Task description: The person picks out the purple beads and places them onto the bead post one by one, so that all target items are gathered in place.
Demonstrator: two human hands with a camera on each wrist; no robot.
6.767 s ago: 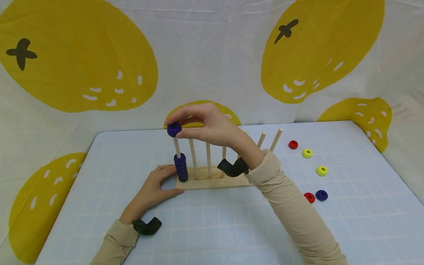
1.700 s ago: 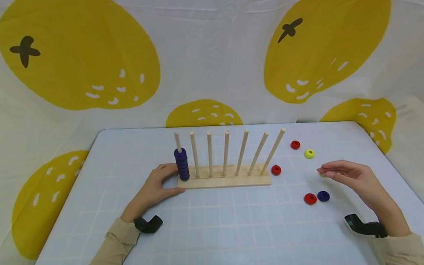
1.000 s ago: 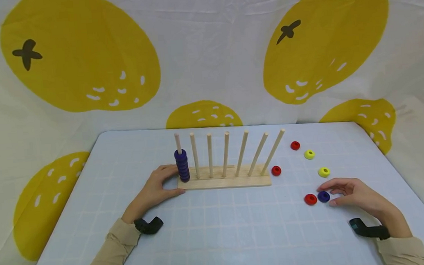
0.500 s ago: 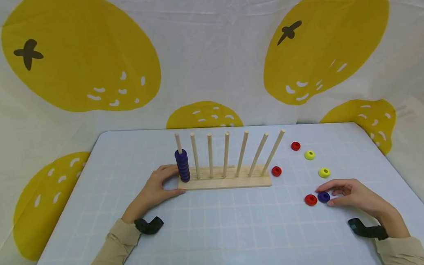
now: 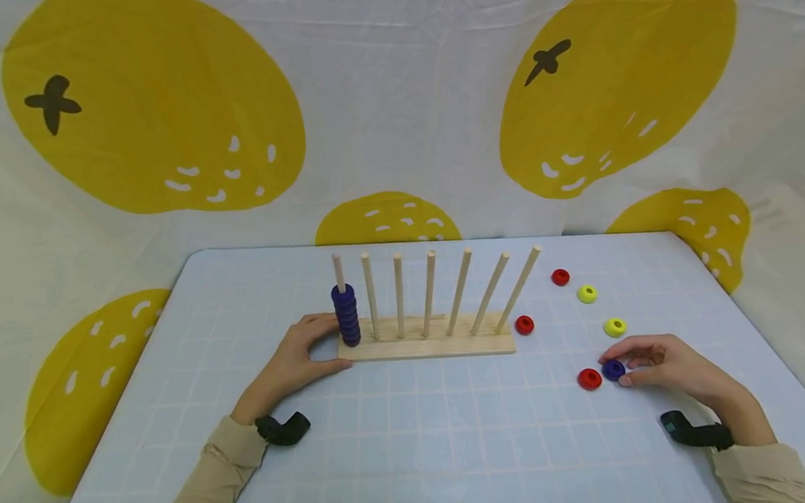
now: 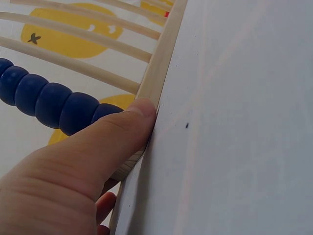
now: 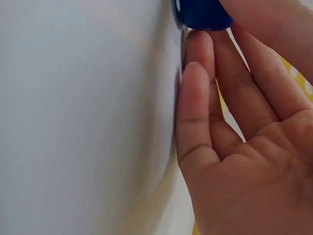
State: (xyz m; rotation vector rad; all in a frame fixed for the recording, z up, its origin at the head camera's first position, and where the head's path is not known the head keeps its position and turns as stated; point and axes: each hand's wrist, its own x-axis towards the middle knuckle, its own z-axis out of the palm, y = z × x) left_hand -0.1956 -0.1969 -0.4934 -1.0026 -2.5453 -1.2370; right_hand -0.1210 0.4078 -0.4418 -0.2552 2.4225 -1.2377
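My left hand grips the left end of a wooden peg rack, thumb along the front edge, as the left wrist view also shows. Several dark blue beads are stacked on the leftmost peg, whose top sticks out above them. The other pegs stand bare. At the right, my right hand pinches a loose blue bead between thumb and fingers, at or just above the table. In the right wrist view only part of this blue bead shows, at the top edge.
A red bead lies just left of the pinched one. Another red bead sits by the rack's right end. Farther back are a red bead and two yellow beads, one nearer and one farther.
A blue bead once held above the leftmost peg is gone from there, and the stack is taller. My right hand moved right, then gripped the loose blue bead and shifted it slightly. The left hand stayed.
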